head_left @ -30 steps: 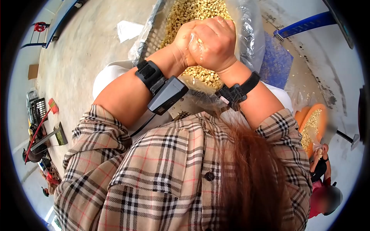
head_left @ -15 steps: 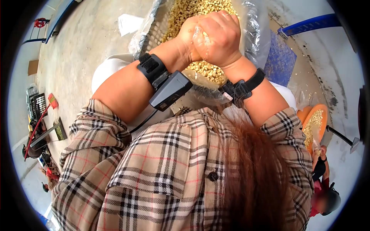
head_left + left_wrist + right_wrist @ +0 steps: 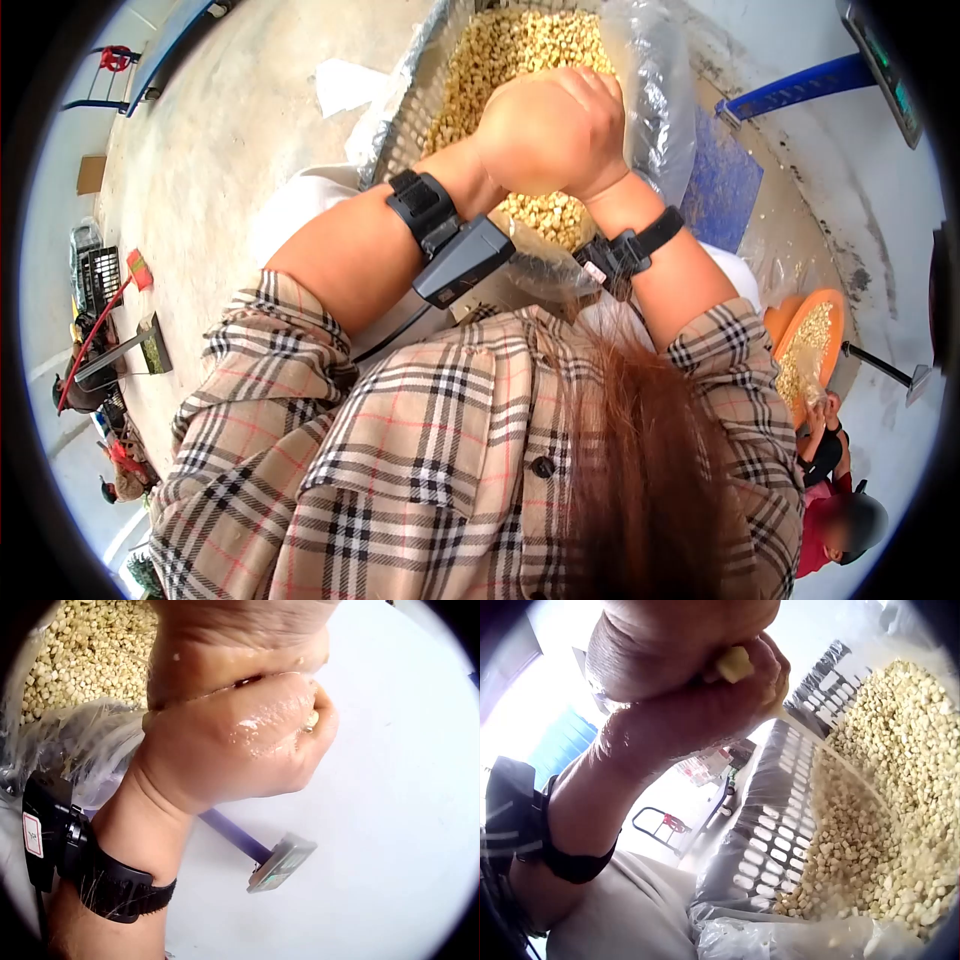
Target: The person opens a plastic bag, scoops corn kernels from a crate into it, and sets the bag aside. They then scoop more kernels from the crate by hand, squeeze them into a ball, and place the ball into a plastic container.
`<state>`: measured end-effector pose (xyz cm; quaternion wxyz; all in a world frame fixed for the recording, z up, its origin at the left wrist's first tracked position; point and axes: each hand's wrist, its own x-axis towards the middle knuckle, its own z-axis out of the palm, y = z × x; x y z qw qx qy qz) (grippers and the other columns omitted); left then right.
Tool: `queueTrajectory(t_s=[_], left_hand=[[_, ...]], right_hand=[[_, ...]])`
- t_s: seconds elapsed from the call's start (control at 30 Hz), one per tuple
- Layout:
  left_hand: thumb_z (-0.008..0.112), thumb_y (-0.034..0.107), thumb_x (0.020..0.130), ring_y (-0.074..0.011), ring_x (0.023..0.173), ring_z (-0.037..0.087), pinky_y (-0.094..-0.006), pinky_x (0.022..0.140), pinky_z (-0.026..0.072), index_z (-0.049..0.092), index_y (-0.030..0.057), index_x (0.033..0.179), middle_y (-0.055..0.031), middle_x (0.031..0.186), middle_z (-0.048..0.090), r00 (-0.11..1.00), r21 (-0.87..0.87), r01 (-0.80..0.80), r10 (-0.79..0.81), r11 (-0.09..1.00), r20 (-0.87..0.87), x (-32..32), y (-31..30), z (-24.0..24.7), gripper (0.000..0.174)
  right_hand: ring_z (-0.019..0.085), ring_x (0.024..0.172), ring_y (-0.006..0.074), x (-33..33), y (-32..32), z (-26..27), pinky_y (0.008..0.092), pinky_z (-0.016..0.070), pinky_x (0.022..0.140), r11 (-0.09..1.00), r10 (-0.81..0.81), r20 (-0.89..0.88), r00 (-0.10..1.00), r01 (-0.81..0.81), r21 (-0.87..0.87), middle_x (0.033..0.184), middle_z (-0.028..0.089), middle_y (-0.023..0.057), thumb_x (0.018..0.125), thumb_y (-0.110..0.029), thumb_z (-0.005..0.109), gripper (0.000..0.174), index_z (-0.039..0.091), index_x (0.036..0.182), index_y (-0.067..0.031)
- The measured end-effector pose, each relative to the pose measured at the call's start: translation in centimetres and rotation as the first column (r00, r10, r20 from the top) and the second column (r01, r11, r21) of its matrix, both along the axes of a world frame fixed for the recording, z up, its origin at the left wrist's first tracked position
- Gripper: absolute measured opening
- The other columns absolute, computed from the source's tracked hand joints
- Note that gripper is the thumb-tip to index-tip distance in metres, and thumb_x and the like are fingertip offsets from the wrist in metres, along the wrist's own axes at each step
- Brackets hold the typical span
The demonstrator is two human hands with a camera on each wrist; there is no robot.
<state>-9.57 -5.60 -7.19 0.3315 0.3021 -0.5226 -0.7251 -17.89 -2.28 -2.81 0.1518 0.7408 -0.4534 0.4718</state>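
Observation:
My left hand [image 3: 508, 138] and right hand [image 3: 590, 128] are clasped tightly together above a lined basket of small pale-yellow diced pieces [image 3: 545, 215]. A diced piece [image 3: 736, 664] pokes out between the hands in the right wrist view. Another piece [image 3: 312, 720] shows in the curled fingers of the right hand in the left wrist view. Most of what the palms hold is hidden. Wet skin glistens on the right hand. From the clasped hands a thin stream of liquid [image 3: 836, 756] runs down over the pieces in the basket.
The white slotted basket [image 3: 769, 851] has a clear plastic liner [image 3: 655, 110]. On the right stand a scale with a blue post [image 3: 800, 92] and an orange basin [image 3: 828, 325] of similar pieces, where another person [image 3: 830, 450] works. White paper [image 3: 345, 88] lies on the floor.
The clasped hands have twisted, so the wet seam between them no longer shows in the head view. They sit slightly lower in that view now.

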Motion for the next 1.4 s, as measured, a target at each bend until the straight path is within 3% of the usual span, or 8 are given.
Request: queueTrajectory(t_s=[0.07, 0.27, 0.47, 0.6, 0.77, 0.8, 1.03, 1.4], left_hand=[[0.034, 0.027, 0.092, -0.0199, 0.094, 0.056, -0.0342, 0.079, 0.0470, 0.053, 0.0065, 0.105, -0.0078, 0.103, 0.058, 0.997, -0.315, 0.054, -0.067, 0.948, -0.031, 1.5, 1.2, 1.5, 0.031], [0.037, 0.042, 0.091, -0.0222, 0.099, 0.056, -0.0364, 0.083, 0.0471, 0.053, 0.0105, 0.110, -0.0087, 0.107, 0.058, 0.827, 0.749, 0.330, 0.206, 0.575, -0.523, 1.3, -0.9, 3.6, 0.040], [0.035, 0.047, 0.091, -0.0238, 0.085, 0.060, -0.0406, 0.078, 0.0480, 0.053, 0.0103, 0.104, -0.0084, 0.093, 0.062, 0.888, 0.756, 0.088, 0.293, 0.648, -0.354, 0.9, -1.6, 3.8, 0.043], [0.037, 0.045, 0.092, -0.0201, 0.078, 0.059, -0.0359, 0.071, 0.0487, 0.056, 0.0088, 0.094, -0.0069, 0.086, 0.062, 0.899, 0.572, -0.094, 0.316, 0.815, -0.303, 1.1, -1.7, 4.8, 0.041], [0.044, 0.035, 0.092, -0.0202, 0.081, 0.060, -0.0301, 0.075, 0.0483, 0.059, 0.0014, 0.098, -0.0081, 0.087, 0.061, 0.972, -0.251, -0.225, 0.200, 0.941, -0.122, 0.7, -1.7, 3.7, 0.037], [0.050, 0.030, 0.089, -0.0228, 0.092, 0.057, -0.0340, 0.081, 0.0452, 0.060, 0.0021, 0.097, -0.0104, 0.095, 0.059, 0.958, -0.694, -0.218, 0.287, 0.686, -0.017, 1.0, -1.7, 4.0, 0.031], [0.053, 0.029, 0.085, -0.0183, 0.077, 0.057, -0.0306, 0.067, 0.0471, 0.058, 0.0081, 0.092, -0.0066, 0.084, 0.056, 0.821, -0.988, -0.076, 0.554, -0.133, -0.138, 0.5, -0.1, 7.4, 0.023], [0.046, 0.042, 0.087, -0.0296, 0.126, 0.029, -0.0371, 0.103, 0.0270, 0.029, 0.0089, 0.137, -0.0189, 0.137, 0.024, 0.913, -0.627, -0.331, 0.406, 0.705, -0.025, 1.0, -0.3, 6.0, 0.062]], right_hand=[[0.055, 0.074, 0.0231, -0.1, 0.2, 0.7, 0.0385, 0.0399, 0.076, 0.999, -0.019, -0.031, 0.999, 0.021, 0.045, 0.080, 0.059, 0.0033, 0.063, -0.027, 0.062, 0.019, 0.062, 0.076, -0.0132], [0.054, 0.098, 0.0263, 0.1, 0.6, 1.9, 0.0492, 0.0283, 0.098, 0.980, -0.020, -0.064, 0.998, 0.032, 0.195, 0.103, 0.059, 0.0055, 0.063, -0.039, 0.068, 0.042, 0.062, 0.096, -0.0134], [0.040, 0.121, 0.0293, 0.2, 1.0, 2.2, 0.0381, 0.0281, 0.102, 0.962, 0.034, 0.312, 0.949, -0.116, 0.249, 0.130, 0.042, 0.0158, 0.082, -0.039, 0.053, 0.057, 0.045, 0.127, -0.0057], [0.044, 0.115, 0.0239, 0.6, 0.9, 0.8, 0.0396, 0.0350, 0.096, 0.847, -0.143, 0.962, 0.233, -0.474, 0.240, 0.130, 0.044, 0.0087, 0.090, -0.034, 0.044, 0.047, 0.042, 0.129, -0.0070], [0.052, 0.101, 0.0215, 1.5, 1.1, 1.0, 0.0371, 0.0424, 0.088, 0.739, -0.305, 0.799, -0.518, -0.658, -0.144, 0.108, 0.055, 0.0053, 0.089, -0.043, 0.044, 0.042, 0.050, 0.114, -0.0107], [0.053, 0.100, 0.0212, 1.6, 1.0, 1.2, 0.0378, 0.0426, 0.089, 0.747, -0.322, 0.765, -0.557, -0.646, -0.157, 0.108, 0.055, 0.0053, 0.090, -0.044, 0.042, 0.041, 0.051, 0.113, -0.0112], [0.053, 0.106, 0.0213, -0.4, 0.3, -0.2, 0.0349, 0.0437, 0.091, 0.492, -0.206, 0.705, -0.679, -0.694, -0.525, 0.115, 0.053, 0.0078, 0.090, -0.047, 0.039, 0.046, 0.048, 0.118, -0.0109], [0.056, 0.097, 0.0214, 0.8, 1.0, 1.5, 0.0348, 0.0449, 0.087, 0.738, -0.293, 0.746, -0.598, -0.638, -0.221, 0.102, 0.060, 0.0080, 0.087, -0.046, 0.046, 0.042, 0.056, 0.103, -0.0088]])
